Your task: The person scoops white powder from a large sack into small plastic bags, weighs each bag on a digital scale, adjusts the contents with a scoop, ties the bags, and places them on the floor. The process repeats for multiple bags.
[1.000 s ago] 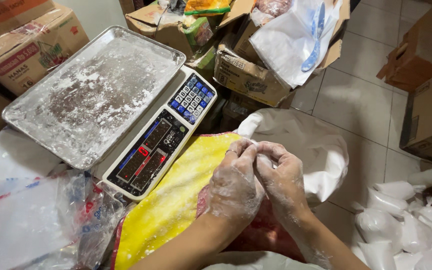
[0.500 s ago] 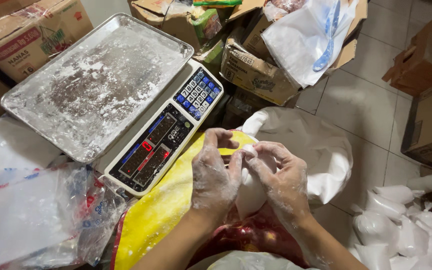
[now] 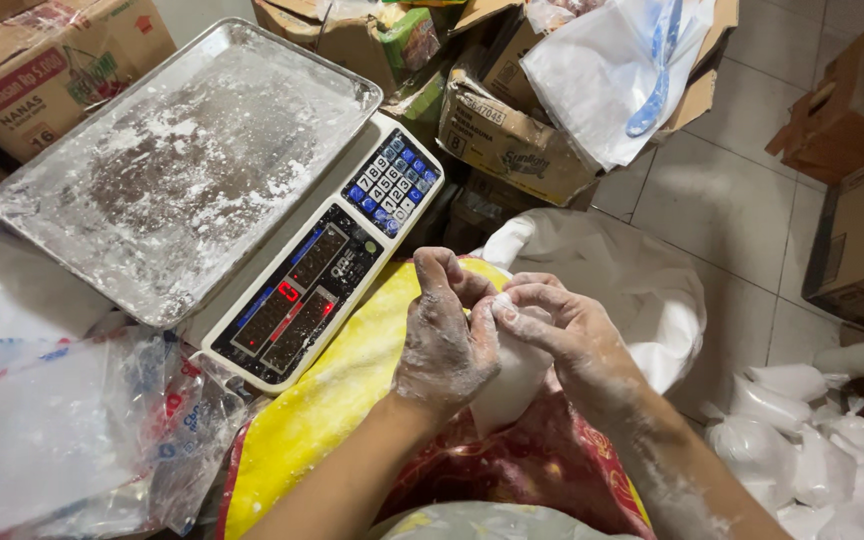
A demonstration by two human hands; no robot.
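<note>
At the far left a cardboard box [image 3: 47, 75] sits behind the scale. Near left, a stack of clear plastic bags [image 3: 62, 440] lies flat, dusted with white powder. Just right of the box is the scale [image 3: 302, 270], its metal tray [image 3: 192, 160] smeared with white powder, its display panel [image 3: 292, 310] glowing red and its blue keypad [image 3: 392, 185] at the far end. The near corner of the scale rests against a yellow cloth [image 3: 332, 400] that spreads toward the viewer and turns red with a pattern lower down.

In the middle, over that cloth, the left hand [image 3: 447, 335] and the right hand [image 3: 567, 335] meet, both coated in powder. Between them is a small plastic bag of white powder [image 3: 512, 385]; its bulging body hangs just below the hands. The left hand is curled tightly around the bag's upper part, and the right hand pinches the bag's neck with narrow, closed fingertips, the two hands touching.

Behind the hands lies a large open white sack [image 3: 612, 270]. Beyond it, far from the viewer, are torn cardboard boxes [image 3: 512, 130] with a white plastic bag [image 3: 622, 70] draped over them. At the far right stand more brown boxes [image 3: 857, 200] on the tiled floor [image 3: 722, 190], and near right a heap of filled small bags [image 3: 822, 440].
</note>
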